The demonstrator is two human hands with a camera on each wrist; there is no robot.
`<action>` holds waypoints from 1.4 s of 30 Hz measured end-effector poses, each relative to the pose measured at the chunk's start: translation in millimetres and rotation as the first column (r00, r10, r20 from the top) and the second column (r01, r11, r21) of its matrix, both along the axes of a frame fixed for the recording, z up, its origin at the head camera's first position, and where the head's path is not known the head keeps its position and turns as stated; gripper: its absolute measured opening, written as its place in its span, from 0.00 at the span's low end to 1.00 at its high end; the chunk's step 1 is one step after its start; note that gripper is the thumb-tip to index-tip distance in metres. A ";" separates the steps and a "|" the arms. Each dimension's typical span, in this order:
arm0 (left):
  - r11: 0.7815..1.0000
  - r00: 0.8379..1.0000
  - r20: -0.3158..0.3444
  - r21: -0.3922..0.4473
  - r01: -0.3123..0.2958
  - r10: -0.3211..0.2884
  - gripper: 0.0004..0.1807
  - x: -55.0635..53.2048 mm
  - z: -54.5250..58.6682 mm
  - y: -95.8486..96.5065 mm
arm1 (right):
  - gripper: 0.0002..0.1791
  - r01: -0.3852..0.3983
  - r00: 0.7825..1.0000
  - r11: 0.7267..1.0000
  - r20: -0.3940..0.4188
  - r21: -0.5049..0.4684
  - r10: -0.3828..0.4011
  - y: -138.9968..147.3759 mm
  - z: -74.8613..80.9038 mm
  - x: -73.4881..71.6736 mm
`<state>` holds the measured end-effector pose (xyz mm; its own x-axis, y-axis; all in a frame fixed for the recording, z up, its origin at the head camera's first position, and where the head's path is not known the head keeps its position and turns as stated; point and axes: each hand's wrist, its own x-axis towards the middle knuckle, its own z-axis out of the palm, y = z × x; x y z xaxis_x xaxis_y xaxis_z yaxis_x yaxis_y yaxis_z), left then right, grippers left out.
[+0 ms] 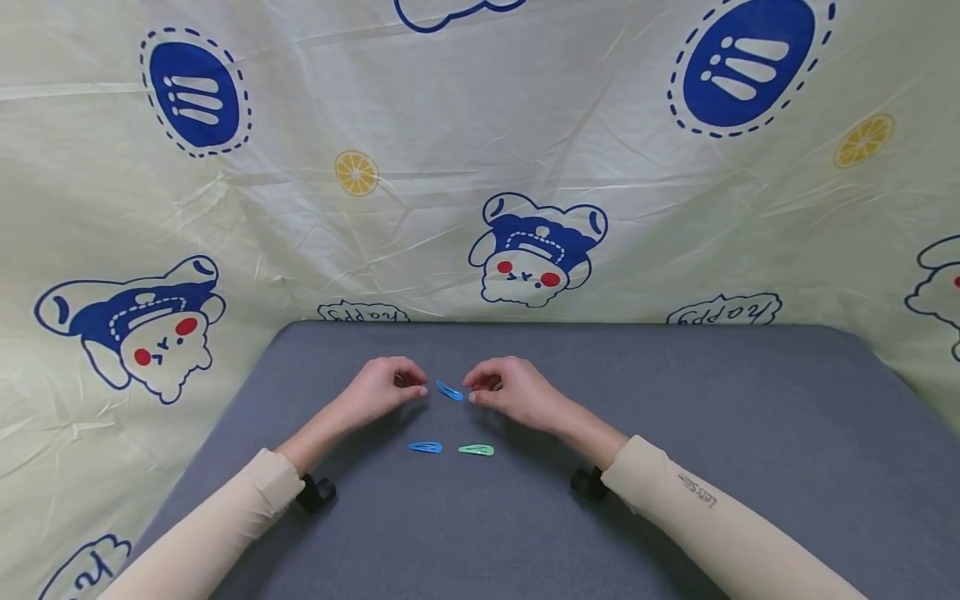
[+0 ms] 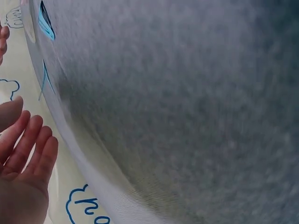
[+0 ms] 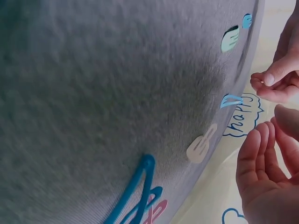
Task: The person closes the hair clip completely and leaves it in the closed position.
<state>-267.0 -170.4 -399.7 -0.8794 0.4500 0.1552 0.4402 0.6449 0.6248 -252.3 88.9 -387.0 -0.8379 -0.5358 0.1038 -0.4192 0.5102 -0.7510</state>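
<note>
From lower left and lower right, the left hand (image 1: 384, 385) and right hand (image 1: 519, 392) reach inward, fingers loosely curved, thumb gaps narrow, flanking the upper blue hair clip (image 1: 450, 391) just below the frame's centre, ungripped.

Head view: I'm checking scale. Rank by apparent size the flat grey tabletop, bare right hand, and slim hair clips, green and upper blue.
1. Grey tabletop
2. Bare right hand
3. Green hair clip and upper blue hair clip: too alike to rank.
</note>
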 end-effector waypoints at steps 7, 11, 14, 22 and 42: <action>0.999 0.999 0.036 0.010 0.036 -0.036 0.06 -6.2 -0.8 -5.1 | 0.11 -0.060 0.998 0.996 0.012 0.061 0.059 -5.0 -1.7 -15.5; 0.999 0.997 0.063 0.012 0.038 -0.039 0.07 -11.3 -3.2 -4.7 | 0.11 -0.079 0.997 0.992 0.023 0.098 0.078 -6.0 -3.2 -22.3; 0.999 0.994 0.094 0.024 0.046 -0.048 0.07 -17.4 -6.3 -4.5 | 0.10 -0.087 0.996 0.990 0.024 0.112 0.085 -5.6 -4.3 -25.0; 0.995 0.984 0.157 0.058 0.079 -0.087 0.07 -26.0 -10.0 -10.4 | 0.09 -0.076 0.996 0.991 0.044 0.114 0.072 -8.1 -10.3 -31.9; 0.989 0.963 0.226 0.061 0.135 -0.146 0.06 -36.1 -10.8 -10.8 | 0.06 -0.044 0.996 0.984 0.090 0.174 0.028 -20.1 -20.5 -44.0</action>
